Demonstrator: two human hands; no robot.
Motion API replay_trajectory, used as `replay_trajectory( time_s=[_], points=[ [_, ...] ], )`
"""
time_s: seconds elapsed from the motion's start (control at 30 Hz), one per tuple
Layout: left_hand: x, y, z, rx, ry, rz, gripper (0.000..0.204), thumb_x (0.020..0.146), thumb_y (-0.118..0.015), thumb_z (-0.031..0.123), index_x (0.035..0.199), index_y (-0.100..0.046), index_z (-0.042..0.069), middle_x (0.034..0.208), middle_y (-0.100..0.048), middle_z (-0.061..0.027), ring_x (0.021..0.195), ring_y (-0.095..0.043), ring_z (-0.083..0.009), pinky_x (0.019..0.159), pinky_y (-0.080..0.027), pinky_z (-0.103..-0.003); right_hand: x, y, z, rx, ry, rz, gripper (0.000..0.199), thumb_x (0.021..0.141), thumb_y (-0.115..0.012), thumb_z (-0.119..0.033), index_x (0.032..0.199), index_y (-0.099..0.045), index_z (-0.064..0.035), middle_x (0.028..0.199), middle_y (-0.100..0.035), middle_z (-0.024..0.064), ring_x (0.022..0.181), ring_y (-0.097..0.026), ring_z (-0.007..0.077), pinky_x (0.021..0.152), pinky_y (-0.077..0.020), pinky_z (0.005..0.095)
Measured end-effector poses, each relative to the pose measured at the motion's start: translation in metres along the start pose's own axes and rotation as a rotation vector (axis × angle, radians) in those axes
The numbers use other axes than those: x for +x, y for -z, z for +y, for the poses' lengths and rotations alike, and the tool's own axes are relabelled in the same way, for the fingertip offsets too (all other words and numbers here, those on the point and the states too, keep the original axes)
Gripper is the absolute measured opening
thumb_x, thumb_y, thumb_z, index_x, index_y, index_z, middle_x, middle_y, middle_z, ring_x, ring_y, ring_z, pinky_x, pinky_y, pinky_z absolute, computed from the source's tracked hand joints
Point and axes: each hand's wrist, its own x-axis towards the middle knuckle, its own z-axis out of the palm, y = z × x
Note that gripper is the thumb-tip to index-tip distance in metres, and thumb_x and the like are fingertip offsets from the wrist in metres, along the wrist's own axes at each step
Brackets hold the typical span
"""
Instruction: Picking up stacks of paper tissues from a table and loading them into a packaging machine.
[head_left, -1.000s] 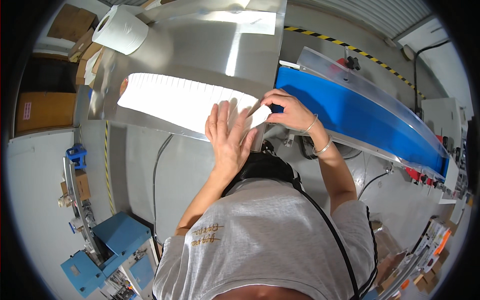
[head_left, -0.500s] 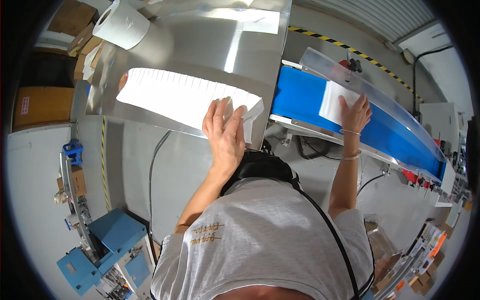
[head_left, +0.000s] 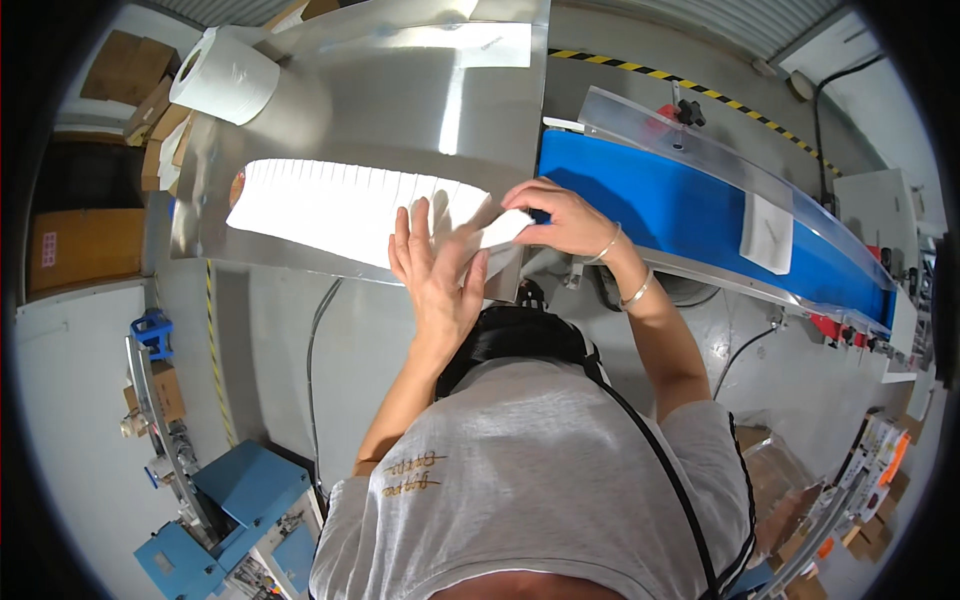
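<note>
With fingers spread, the left hand (head_left: pixel 436 287) is laid on a row of folded white sheets (head_left: pixel 320 207) atop a metal table (head_left: pixel 350 105), while the end sheet (head_left: pixel 504 231) is pinched by the right hand (head_left: pixel 570 222), palm down, near a blue conveyor belt (head_left: pixel 650 200).

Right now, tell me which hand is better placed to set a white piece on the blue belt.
Likely the right hand: it is beside the blue belt and grips a white piece. The left hand lies farther from the belt, spread on the row of white pieces.
</note>
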Motion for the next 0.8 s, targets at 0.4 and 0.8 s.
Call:
replay_trajectory(
  time_s=[0.4, 0.8],
  points=[
    [-0.001, -0.007, -0.021, 0.095, 0.035, 0.151, 0.036, 0.081, -0.063, 0.0, 0.116, -0.063, 0.01, 0.131, -0.049, -0.0156, 0.124, -0.04, -0.0373, 0.103, -0.031, -0.047, -0.107, 0.075, 0.085, -0.755, -0.826, 1.012, 0.057, 0.082, -0.069, -0.039, 0.119, -0.048, -0.0012, 0.107, -0.061, 0.0211, 0.099, -0.058, 0.0383, 0.087, -0.0454, 0.0404],
    [0.0, 0.002, -0.021, 0.11, -0.049, 0.055, 0.029, 0.078, -0.062, -0.001, 0.104, -0.069, 0.01, 0.135, -0.044, -0.0159, 0.13, -0.032, -0.0408, 0.106, -0.022, -0.053, 0.012, -0.003, -0.033, 0.088, -0.164, 0.073, 0.045, 0.074, -0.075, -0.014, 0.114, -0.056, -0.0093, 0.112, -0.057, 0.0051, 0.099, -0.056, 0.0189, 0.083, -0.0475, 0.0328]
  ],
)
